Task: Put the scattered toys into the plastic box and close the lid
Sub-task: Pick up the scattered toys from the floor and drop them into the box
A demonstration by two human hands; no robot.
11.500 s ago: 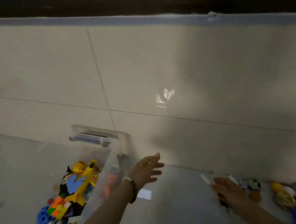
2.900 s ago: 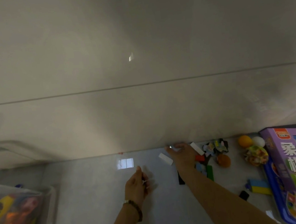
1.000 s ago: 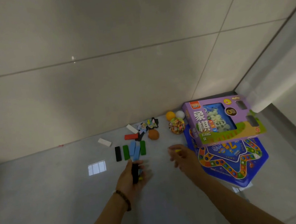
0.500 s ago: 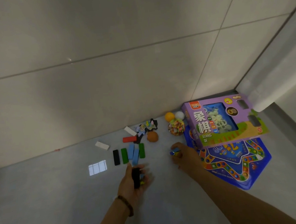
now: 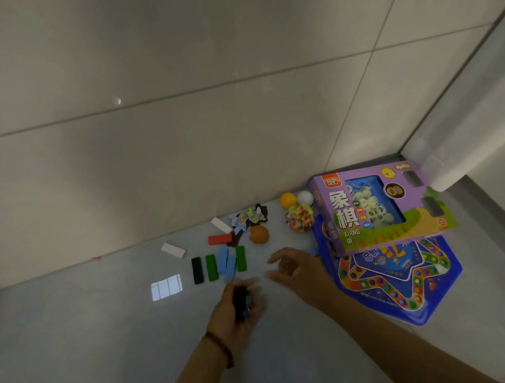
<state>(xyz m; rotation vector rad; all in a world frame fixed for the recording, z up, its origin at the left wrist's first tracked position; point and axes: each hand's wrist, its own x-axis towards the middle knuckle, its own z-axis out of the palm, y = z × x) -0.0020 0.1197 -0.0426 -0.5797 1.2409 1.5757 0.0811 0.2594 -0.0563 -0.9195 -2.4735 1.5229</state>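
Low in the middle of the frame, the left hand point(image 5: 241, 311) still grips a black block point(image 5: 239, 297). Its fingers are wrapped round the block, and a bit of blue shows in the same grasp. A dark bead bracelet point(image 5: 221, 349) circles the wrist.

Half a second ago the right hand point(image 5: 290, 266) was by the edge of the blue game board point(image 5: 398, 284), with a small blue and yellow piece at its fingertips. Now it has swung left, close to the left hand but apart from it. Its fingers are loosely curved and spread, smeared by motion, and I cannot tell whether anything small sits in them. A sliver of light blue point(image 5: 312, 251) shows just beyond it, beside the board.

The loose toys lie as they lay before, above the hands on the grey floor point(image 5: 103, 339) near the foot of the wall:
- A row of flat blocks lies side by side: black point(image 5: 197, 270), green point(image 5: 211, 267), two light blue point(image 5: 227, 262), green point(image 5: 240, 258).
- Farther up are a red block point(image 5: 220, 239) and two white blocks point(image 5: 173, 250) point(image 5: 221, 225).
- Beside them are some printed puzzle pieces point(image 5: 250, 219) and a brown ball point(image 5: 259, 234).
- Right of those, an orange ball point(image 5: 288, 200) and a white ball point(image 5: 305, 198) sit above a many-coloured ball point(image 5: 300, 221).
- The purple game box point(image 5: 378, 232) rests on the board's upper part in the corner
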